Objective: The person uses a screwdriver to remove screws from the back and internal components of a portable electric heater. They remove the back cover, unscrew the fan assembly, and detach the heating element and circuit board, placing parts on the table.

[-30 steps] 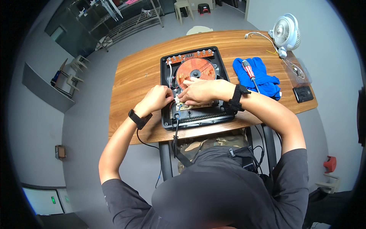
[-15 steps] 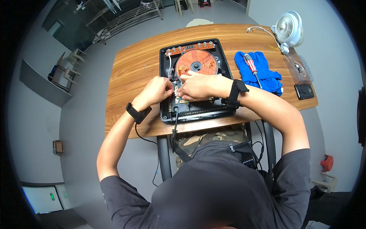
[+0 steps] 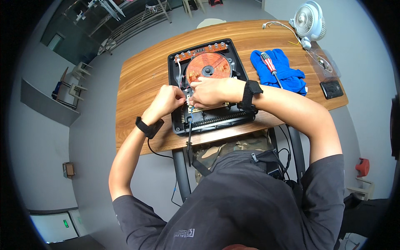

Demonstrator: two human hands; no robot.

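An opened induction cooker point(image 3: 177, 121) with a black housing lies on the table under both hands. Its round copper coil point(image 3: 216, 68) shows beyond my right hand. At the cooker's left side, my left hand point(image 3: 168, 100) is closed in a pinch, the fingertips beside a small white connector point(image 3: 188, 99). Whatever it pinches is too small to make out. From the right, my right hand point(image 3: 208, 93) reaches over the circuit board point(image 3: 204, 109), thumb and forefinger drawn together near that connector, other fingers by the coil's edge. Its grip is partly hidden.
Blue gloves point(image 3: 287, 75) lie to the right with a screwdriver point(image 3: 268, 62) on top. Farther right are a white fan point(image 3: 307, 23), a clear plastic tray point(image 3: 318, 66) and a black box-like object point(image 3: 331, 89). A black cord point(image 3: 190, 139) hangs over the table's near edge.
The whole view has shifted slightly, so the table sits a bit higher and more to the left. Both hands keep nearly the same place at the connector.
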